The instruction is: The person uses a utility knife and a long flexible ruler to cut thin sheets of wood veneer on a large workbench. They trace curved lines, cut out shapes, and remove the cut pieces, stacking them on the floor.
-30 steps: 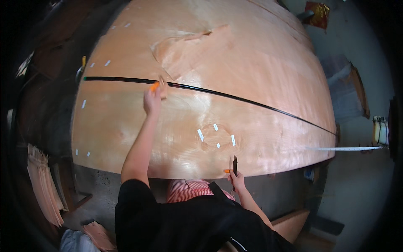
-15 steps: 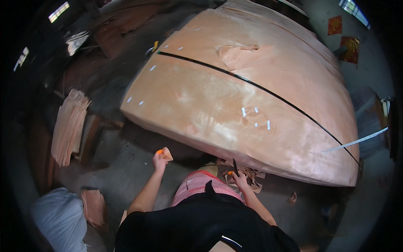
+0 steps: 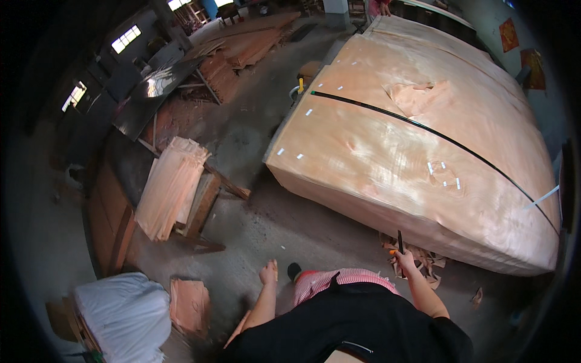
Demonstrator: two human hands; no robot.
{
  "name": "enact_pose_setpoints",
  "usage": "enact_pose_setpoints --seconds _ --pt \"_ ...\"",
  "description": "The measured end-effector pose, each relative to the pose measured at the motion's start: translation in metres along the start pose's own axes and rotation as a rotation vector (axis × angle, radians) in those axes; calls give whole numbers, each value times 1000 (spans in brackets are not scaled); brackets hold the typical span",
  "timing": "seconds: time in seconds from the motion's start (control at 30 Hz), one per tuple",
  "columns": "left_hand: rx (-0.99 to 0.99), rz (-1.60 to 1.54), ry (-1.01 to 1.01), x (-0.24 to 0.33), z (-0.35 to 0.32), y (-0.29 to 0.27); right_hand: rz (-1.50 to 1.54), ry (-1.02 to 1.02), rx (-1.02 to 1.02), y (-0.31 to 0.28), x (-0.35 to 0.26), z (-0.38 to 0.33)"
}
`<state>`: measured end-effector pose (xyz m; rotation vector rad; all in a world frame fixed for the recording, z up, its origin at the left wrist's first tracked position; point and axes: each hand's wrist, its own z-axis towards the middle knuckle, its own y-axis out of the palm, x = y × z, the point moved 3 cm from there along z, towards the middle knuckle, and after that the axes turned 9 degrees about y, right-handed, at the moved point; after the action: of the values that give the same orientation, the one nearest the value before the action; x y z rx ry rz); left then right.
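Observation:
My left hand hangs low beside my left leg, its fingers closed. A thin tan edge, seemingly a scrap of wood veneer, shows at the fingers; most of it is hidden. Near the front side of a large stack of veneer sheets, my right hand grips a slim dark knife-like tool pointing away from me. Something orange shows at that hand's fingers. A long black strip lies across the stack, whose top has a torn patch and several small white tape pieces.
Veneer scraps litter the floor under the stack's front edge. To the left, a bundle of veneer strips rests on a wooden stand. A white sack and short veneer sheets are at lower left. Another person is at the far end.
The view has swung left, showing more of the workshop. My left hand has dropped closer to my leg, and its veneer piece is now mostly hidden. My right hand still holds the dark tool.

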<state>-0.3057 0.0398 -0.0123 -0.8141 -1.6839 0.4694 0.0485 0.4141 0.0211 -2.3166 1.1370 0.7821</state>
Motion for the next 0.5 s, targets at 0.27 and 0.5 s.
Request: enact_pose_setpoints --seconds 0.27,0.5 --pt "-206 -167 100 -58 135 -68 -272 -114 48 185 -39 36" --pt "-268 -111 23 -97 208 -172 -1133 -685 300 318 -209 27"
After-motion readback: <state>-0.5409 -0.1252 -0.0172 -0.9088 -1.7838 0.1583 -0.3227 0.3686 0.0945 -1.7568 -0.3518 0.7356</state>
